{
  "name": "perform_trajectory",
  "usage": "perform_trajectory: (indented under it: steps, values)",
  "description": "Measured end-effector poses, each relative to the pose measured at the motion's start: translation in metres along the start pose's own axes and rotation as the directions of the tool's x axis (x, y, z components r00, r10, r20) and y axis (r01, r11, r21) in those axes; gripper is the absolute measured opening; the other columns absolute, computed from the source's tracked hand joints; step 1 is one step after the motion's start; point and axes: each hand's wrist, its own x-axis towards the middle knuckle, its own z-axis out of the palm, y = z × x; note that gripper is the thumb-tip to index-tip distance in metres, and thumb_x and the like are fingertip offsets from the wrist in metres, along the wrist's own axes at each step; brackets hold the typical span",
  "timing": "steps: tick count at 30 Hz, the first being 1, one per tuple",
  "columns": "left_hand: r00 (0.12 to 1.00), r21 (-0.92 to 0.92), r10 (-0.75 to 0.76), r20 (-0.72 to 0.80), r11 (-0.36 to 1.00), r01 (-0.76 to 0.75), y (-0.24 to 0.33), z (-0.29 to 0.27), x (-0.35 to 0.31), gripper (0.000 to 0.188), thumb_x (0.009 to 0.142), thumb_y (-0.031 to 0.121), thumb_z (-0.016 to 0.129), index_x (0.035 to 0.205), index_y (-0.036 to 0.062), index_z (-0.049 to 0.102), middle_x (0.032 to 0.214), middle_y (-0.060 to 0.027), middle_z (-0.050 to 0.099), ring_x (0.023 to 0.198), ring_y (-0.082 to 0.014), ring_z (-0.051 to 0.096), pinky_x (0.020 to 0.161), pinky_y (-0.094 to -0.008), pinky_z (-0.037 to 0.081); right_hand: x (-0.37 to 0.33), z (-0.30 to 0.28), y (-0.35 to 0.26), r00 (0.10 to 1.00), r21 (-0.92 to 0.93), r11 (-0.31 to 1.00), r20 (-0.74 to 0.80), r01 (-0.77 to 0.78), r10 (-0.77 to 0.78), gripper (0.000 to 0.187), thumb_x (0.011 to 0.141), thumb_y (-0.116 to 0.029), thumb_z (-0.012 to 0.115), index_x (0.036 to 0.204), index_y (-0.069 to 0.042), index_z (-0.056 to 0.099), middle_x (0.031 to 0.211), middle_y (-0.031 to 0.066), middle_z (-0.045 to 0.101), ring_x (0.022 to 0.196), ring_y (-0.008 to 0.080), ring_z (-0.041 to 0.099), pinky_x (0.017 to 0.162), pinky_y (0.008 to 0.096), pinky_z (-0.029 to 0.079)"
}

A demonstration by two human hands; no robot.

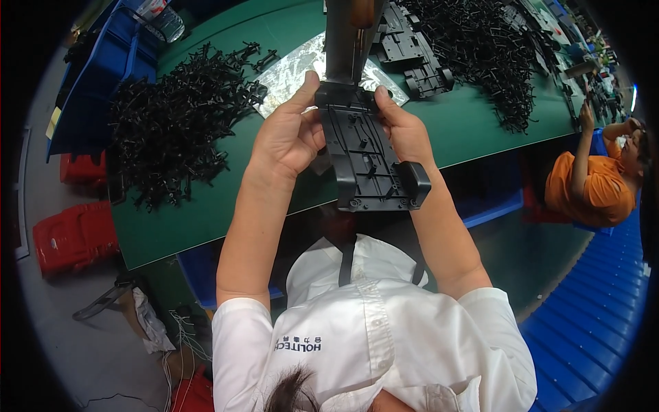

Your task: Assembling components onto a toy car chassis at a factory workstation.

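Observation:
Between my two hands is a black plastic toy-car chassis (358,147), long and ribbed inside, with curved wheel-arch pieces at its near end. My left hand (292,130) grips its far left corner, thumb up along the edge. On the far right corner my right hand (403,127) holds it the same way, the fingers partly hidden underneath. The chassis's far end sits right at the foot of an upright metal machine column (344,48); whether they touch I cannot tell. Under the column lies a shiny silvery sheet (295,65).
Small black plastic parts form a heap (171,123) on the green table (274,213) at left, and another heap (480,48) at far right. More black chassis (405,41) lie behind the column. Red stools (75,237) stand left. A person in orange (594,182) sits at right.

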Motion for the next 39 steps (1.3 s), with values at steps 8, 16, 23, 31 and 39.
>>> perform_trajectory:
  steps: [8,16,23,31,39]
  values:
    - [0.999,-0.065,-0.027,0.028,0.997,0.029,0.002,-0.004,0.003,0.039,0.084,0.029,0.066,0.102,-0.0031,0.052,0.09,-0.0154,0.059,0.074,-0.0195,0.065,0.063,-0.0286,0.059,-0.003,0.006,-0.002,0.997,0.107,0.992,-0.006,-0.073,0.074,0.032,0.093,-0.031,0.052,0.102,-0.001,0.057,0.09,0.0105,0.063,0.077,0.0175,0.064,0.065,0.0296,0.054]
    - [0.999,-0.038,-0.029,0.024,0.999,0.03,0.004,-0.003,0.005,0.039,0.085,0.029,0.065,0.102,-0.0035,0.051,0.091,-0.0161,0.059,0.075,-0.0206,0.065,0.064,-0.0297,0.06,-0.005,0.007,-0.006,0.998,0.083,0.995,0.004,-0.061,0.061,0.031,0.094,-0.031,0.05,0.099,-0.002,0.058,0.083,0.0083,0.063,0.067,0.0151,0.064,0.057,0.0275,0.055]
    - [0.999,-0.09,-0.027,0.036,0.995,0.03,0.003,-0.004,0.005,0.041,0.086,0.03,0.064,0.103,-0.0044,0.05,0.092,-0.017,0.058,0.076,-0.0218,0.066,0.065,-0.0299,0.06,-0.004,0.006,-0.004,0.998,0.078,0.995,0.037,-0.059,0.056,0.032,0.094,-0.032,0.049,0.1,-0.002,0.057,0.085,0.0092,0.063,0.068,0.0158,0.064,0.057,0.0281,0.055]
    - [0.997,-0.069,-0.042,0.064,0.997,0.046,0.002,-0.007,0.007,0.04,0.087,0.029,0.062,0.102,-0.0057,0.05,0.091,-0.0184,0.058,0.074,-0.0216,0.066,0.063,-0.0303,0.06,-0.002,0.005,-0.003,0.998,0.054,0.997,0.027,-0.06,0.058,0.032,0.094,-0.032,0.049,0.101,-0.002,0.056,0.086,0.0096,0.063,0.069,0.0169,0.064,0.059,0.0295,0.055]
    - [1.0,0.018,0.007,-0.004,1.0,-0.007,-0.005,-0.004,0.009,0.039,0.088,0.029,0.061,0.104,-0.0048,0.051,0.091,-0.0172,0.058,0.074,-0.0208,0.065,0.065,-0.0294,0.06,0.004,-0.003,-0.001,0.998,-0.001,0.998,-0.004,-0.056,0.056,0.036,0.094,-0.033,0.048,0.105,0.001,0.055,0.089,0.0117,0.063,0.072,0.0192,0.064,0.062,0.0312,0.055]
